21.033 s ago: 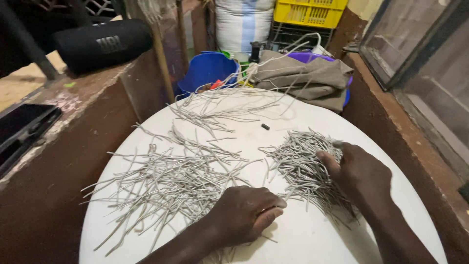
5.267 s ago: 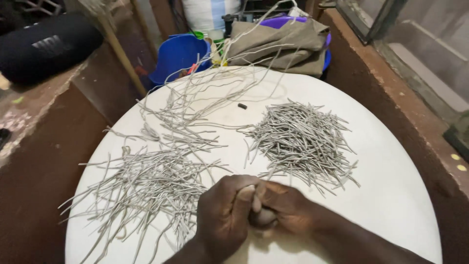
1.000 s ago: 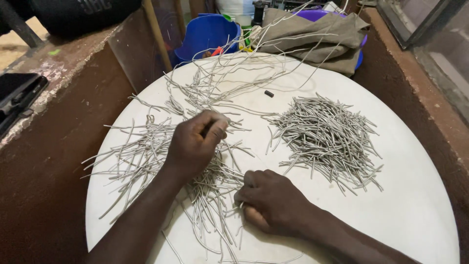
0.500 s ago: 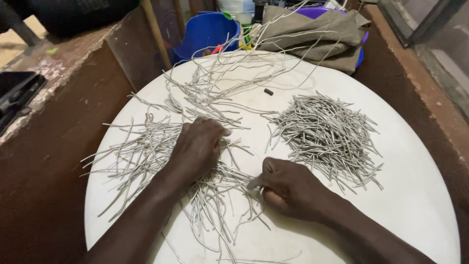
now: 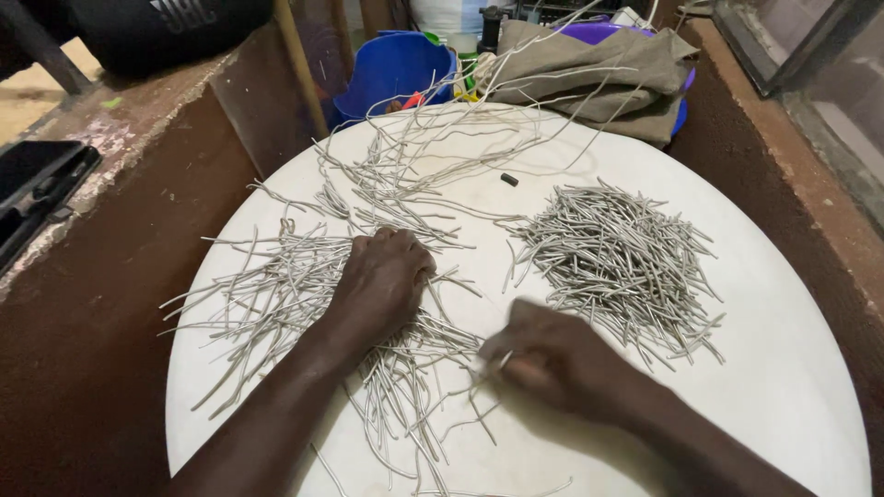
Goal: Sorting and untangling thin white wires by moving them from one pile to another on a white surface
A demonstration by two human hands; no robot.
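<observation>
On the round white table (image 5: 792, 387) lies a loose spread of long grey wire pieces (image 5: 267, 294) at the left and a denser heap of short cut grey pieces (image 5: 617, 258) at the right. My left hand (image 5: 387, 281) rests palm down on the left spread, fingers curled over the strands. Just right of that spread, my right hand (image 5: 543, 359) is blurred and pinches a thin grey piece between fingers and thumb. Longer tangled wires (image 5: 414, 156) lie at the far side of the table.
A small dark piece (image 5: 509, 179) lies near the table's far middle. A blue bucket (image 5: 391, 69) and a folded olive cloth (image 5: 599, 69) on a purple tub sit behind. A brown ledge runs along the left with a dark flat device (image 5: 37, 189); a black cylinder (image 5: 166, 28) stands above.
My left hand has settled flatter onto the left spread. My right hand has lifted slightly and shifted right with a wire piece pinched, now blurred by motion.
</observation>
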